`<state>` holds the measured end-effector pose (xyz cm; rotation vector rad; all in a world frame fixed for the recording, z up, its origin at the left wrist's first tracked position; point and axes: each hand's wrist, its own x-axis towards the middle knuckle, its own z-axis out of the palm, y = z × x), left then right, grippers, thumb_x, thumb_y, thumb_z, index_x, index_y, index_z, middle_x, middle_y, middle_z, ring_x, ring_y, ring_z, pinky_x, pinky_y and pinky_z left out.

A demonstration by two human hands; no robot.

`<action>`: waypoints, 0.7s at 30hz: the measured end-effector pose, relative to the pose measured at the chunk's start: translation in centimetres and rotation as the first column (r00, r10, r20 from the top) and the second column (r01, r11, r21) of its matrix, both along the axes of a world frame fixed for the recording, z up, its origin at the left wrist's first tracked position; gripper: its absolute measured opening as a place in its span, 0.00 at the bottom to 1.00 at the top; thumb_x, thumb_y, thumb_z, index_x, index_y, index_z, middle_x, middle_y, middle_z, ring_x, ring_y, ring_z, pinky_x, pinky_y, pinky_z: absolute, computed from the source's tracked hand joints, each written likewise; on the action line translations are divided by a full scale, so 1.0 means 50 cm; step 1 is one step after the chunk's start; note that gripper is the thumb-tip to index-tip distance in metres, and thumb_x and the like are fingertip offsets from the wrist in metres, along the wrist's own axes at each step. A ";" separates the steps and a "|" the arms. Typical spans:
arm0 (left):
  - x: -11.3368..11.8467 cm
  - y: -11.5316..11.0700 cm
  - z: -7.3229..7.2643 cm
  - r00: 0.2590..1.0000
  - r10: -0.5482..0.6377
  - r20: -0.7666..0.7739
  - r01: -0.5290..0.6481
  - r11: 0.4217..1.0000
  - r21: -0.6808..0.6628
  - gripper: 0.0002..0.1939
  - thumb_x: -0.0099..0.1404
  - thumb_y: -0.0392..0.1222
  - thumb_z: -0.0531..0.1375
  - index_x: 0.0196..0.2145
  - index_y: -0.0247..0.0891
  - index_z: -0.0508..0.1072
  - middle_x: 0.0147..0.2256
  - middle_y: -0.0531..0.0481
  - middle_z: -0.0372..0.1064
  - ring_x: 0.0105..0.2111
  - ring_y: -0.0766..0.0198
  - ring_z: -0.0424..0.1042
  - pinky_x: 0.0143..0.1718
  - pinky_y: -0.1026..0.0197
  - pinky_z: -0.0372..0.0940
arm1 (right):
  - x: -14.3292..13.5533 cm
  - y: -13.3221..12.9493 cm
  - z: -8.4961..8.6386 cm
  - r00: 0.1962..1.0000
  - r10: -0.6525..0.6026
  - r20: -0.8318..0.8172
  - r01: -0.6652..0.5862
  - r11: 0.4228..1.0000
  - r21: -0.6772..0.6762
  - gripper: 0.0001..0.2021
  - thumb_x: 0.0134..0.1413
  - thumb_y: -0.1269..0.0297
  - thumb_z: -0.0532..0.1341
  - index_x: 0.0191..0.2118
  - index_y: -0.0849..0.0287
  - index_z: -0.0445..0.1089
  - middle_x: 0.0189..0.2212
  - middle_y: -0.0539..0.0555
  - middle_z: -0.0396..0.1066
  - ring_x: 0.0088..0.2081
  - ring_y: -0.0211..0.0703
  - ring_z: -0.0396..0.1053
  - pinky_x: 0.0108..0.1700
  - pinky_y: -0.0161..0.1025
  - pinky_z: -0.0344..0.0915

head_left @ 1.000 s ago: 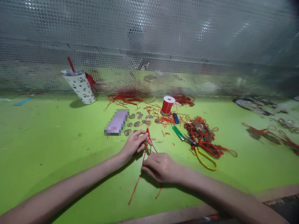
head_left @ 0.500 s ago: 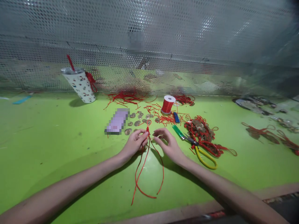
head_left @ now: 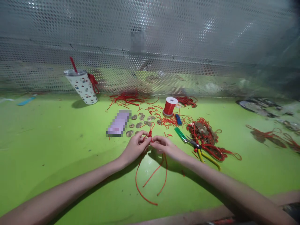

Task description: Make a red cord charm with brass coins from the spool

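Observation:
Between my hands is a knotted red cord (head_left: 150,133) with a small loop at its top and loose ends trailing down over the green tabletop. My left hand (head_left: 138,143) pinches the cord just under its knots. Close against it, my right hand (head_left: 162,144) has its thumb and fingers pressed together on the cord's strands. The fingertips partly cover the spot where the strands cross. Several bronze-coloured coins (head_left: 139,125) lie just beyond my left hand. Scissors (head_left: 196,146) with red and yellow handles rest right of my right hand, beside a green lighter (head_left: 180,135).
A pile of corded coins (head_left: 201,129) lies to the right, behind the scissors. Farther back stand a spool of red cord (head_left: 169,107) and a blue lighter (head_left: 178,119) among red scraps. A purple phone-like slab (head_left: 119,122) and a patterned tumbler (head_left: 83,87) are at left. Perforated sheeting (head_left: 112,59) hangs behind.
My right hand has moved in from beside the cord and closed on its strands next to my left hand. Two loose ends now hang beneath the right hand.

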<state>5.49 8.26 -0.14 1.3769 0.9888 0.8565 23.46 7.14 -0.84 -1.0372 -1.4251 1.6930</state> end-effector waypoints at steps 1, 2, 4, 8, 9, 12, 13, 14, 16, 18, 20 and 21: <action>-0.001 0.003 -0.004 1.000 0.003 -0.017 -0.002 1.000 0.026 0.13 0.65 0.49 0.60 0.38 0.38 0.65 0.19 0.63 0.56 0.18 0.71 0.55 0.20 0.68 0.50 | -0.002 -0.002 0.000 0.999 -0.017 0.033 0.015 0.999 0.050 0.15 0.57 0.49 0.65 0.37 0.57 0.70 0.27 0.47 0.62 0.27 0.35 0.57 0.30 0.36 0.53; -0.002 0.005 -0.008 0.999 0.003 -0.034 -0.001 0.998 0.061 0.12 0.65 0.48 0.61 0.38 0.38 0.66 0.21 0.61 0.58 0.20 0.70 0.58 0.22 0.67 0.52 | -0.004 -0.004 -0.001 0.998 -0.036 0.059 0.031 0.995 0.095 0.15 0.57 0.49 0.64 0.37 0.58 0.70 0.27 0.47 0.62 0.27 0.36 0.56 0.30 0.36 0.53; -0.005 0.010 -0.014 0.998 -0.002 -0.064 0.011 0.991 0.132 0.10 0.65 0.46 0.61 0.37 0.37 0.67 0.26 0.57 0.63 0.26 0.68 0.64 0.28 0.65 0.58 | -0.010 -0.009 -0.005 0.993 -0.072 0.093 0.056 0.985 0.161 0.16 0.59 0.49 0.62 0.37 0.58 0.70 0.26 0.47 0.62 0.28 0.36 0.56 0.31 0.37 0.53; -0.010 0.015 -0.013 0.993 -0.008 -0.119 0.032 0.979 0.201 0.10 0.65 0.46 0.61 0.35 0.37 0.69 0.32 0.53 0.67 0.32 0.64 0.67 0.35 0.62 0.62 | -0.016 -0.016 -0.008 0.990 -0.104 0.092 0.083 0.975 0.205 0.16 0.60 0.49 0.61 0.37 0.59 0.69 0.28 0.48 0.63 0.30 0.38 0.59 0.34 0.38 0.57; -0.011 0.015 -0.010 0.992 -0.006 -0.126 0.032 0.978 0.207 0.10 0.65 0.47 0.61 0.36 0.37 0.69 0.32 0.52 0.67 0.32 0.64 0.67 0.35 0.62 0.62 | -0.017 -0.017 -0.007 0.990 -0.108 0.087 0.088 0.974 0.207 0.16 0.61 0.49 0.60 0.37 0.59 0.69 0.28 0.48 0.64 0.31 0.38 0.59 0.35 0.38 0.57; -0.011 0.014 -0.001 0.992 -0.005 -0.129 0.032 0.978 0.208 0.10 0.66 0.47 0.61 0.37 0.37 0.71 0.33 0.51 0.69 0.33 0.62 0.68 0.35 0.61 0.62 | -0.018 -0.021 -0.003 0.988 -0.132 0.081 0.114 0.974 0.196 0.16 0.63 0.50 0.58 0.33 0.58 0.67 0.28 0.47 0.62 0.30 0.37 0.58 0.35 0.37 0.57; -0.011 0.012 0.002 0.992 -0.006 -0.130 0.032 0.978 0.206 0.10 0.66 0.47 0.61 0.37 0.37 0.71 0.33 0.51 0.70 0.33 0.62 0.68 0.35 0.62 0.62 | -0.018 -0.022 -0.003 0.987 -0.142 0.080 0.125 0.974 0.188 0.16 0.64 0.50 0.57 0.32 0.58 0.65 0.27 0.47 0.60 0.29 0.37 0.57 0.33 0.37 0.56; -0.011 0.011 0.005 0.991 -0.007 -0.134 0.034 0.978 0.204 0.10 0.66 0.47 0.61 0.37 0.37 0.72 0.32 0.51 0.70 0.32 0.63 0.68 0.34 0.62 0.62 | -0.019 -0.023 -0.003 0.986 -0.147 0.076 0.132 0.975 0.176 0.17 0.64 0.49 0.57 0.31 0.58 0.64 0.26 0.46 0.58 0.28 0.37 0.56 0.32 0.37 0.55; -0.010 0.008 0.009 0.989 0.000 -0.146 0.031 0.977 0.211 0.10 0.66 0.47 0.61 0.38 0.37 0.74 0.31 0.51 0.71 0.30 0.63 0.68 0.32 0.63 0.62 | -0.020 -0.024 -0.005 0.987 -0.150 0.053 0.141 0.979 0.149 0.19 0.64 0.47 0.57 0.30 0.57 0.63 0.25 0.46 0.57 0.27 0.36 0.55 0.30 0.36 0.55; -0.009 0.008 0.013 0.987 0.010 -0.161 0.025 0.977 0.214 0.11 0.66 0.47 0.61 0.38 0.37 0.75 0.30 0.50 0.72 0.29 0.63 0.69 0.31 0.63 0.61 | -0.021 -0.025 -0.007 0.986 -0.162 0.027 0.157 0.978 0.135 0.20 0.63 0.45 0.57 0.30 0.57 0.63 0.24 0.46 0.56 0.26 0.36 0.55 0.29 0.36 0.54; -0.010 0.009 0.018 0.983 0.026 -0.183 0.014 0.977 0.213 0.12 0.67 0.48 0.60 0.38 0.37 0.75 0.30 0.50 0.73 0.28 0.63 0.70 0.29 0.63 0.61 | -0.020 -0.025 -0.007 0.981 -0.195 0.018 0.191 0.972 0.140 0.21 0.62 0.44 0.57 0.28 0.57 0.63 0.23 0.46 0.55 0.25 0.36 0.54 0.28 0.36 0.53; -0.011 0.010 0.021 0.979 0.039 -0.202 0.007 0.975 0.223 0.12 0.67 0.49 0.60 0.38 0.37 0.75 0.29 0.50 0.73 0.26 0.63 0.70 0.27 0.64 0.60 | -0.020 -0.025 -0.006 0.976 -0.216 0.019 0.211 0.967 0.146 0.21 0.62 0.44 0.57 0.28 0.57 0.62 0.22 0.45 0.55 0.24 0.36 0.54 0.27 0.35 0.52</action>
